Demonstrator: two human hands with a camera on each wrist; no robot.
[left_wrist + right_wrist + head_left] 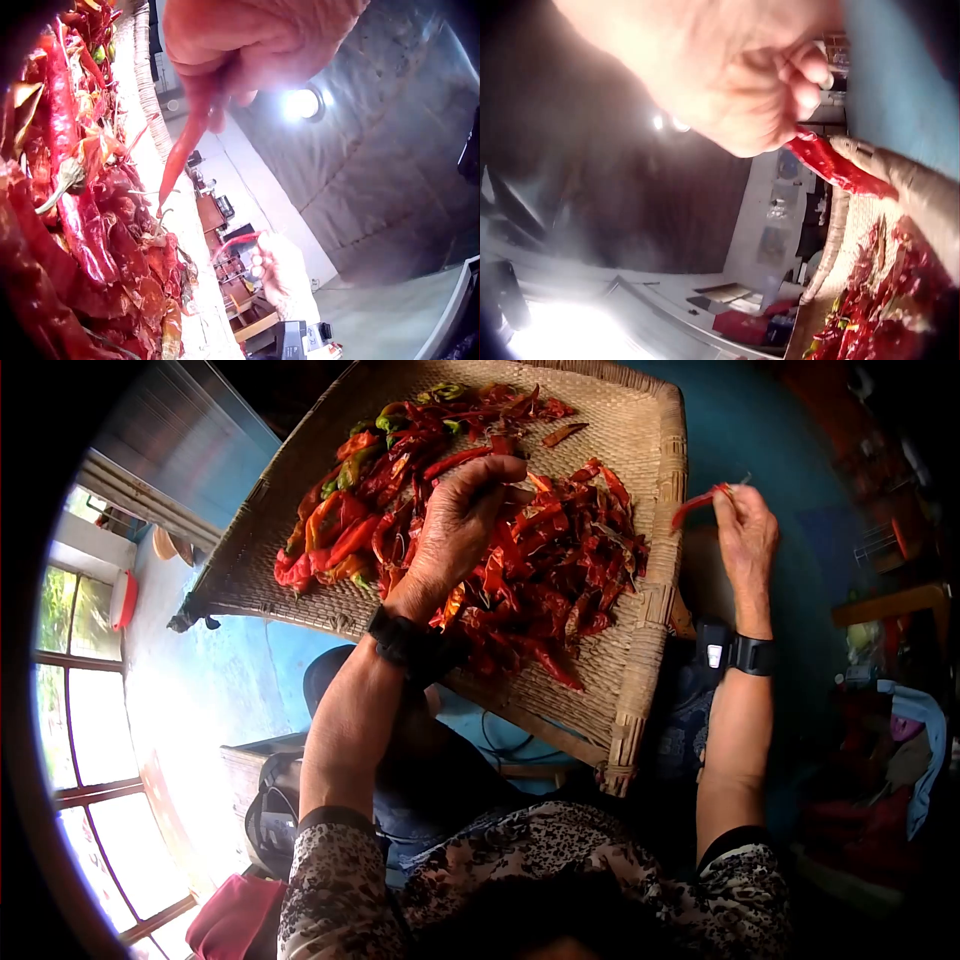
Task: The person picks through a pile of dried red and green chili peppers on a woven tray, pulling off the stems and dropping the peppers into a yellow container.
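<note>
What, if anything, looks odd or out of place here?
Nothing looks spilled. A few green peppers stand out, since most in the tray are red. One red pepper is off the pile, but simply held in the right hand.

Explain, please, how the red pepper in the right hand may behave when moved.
The red pepper is probably light, because it looks slender. Its glossy skin may feel slippery. Since the right hand pinches only one end, the free end may swing.
</note>
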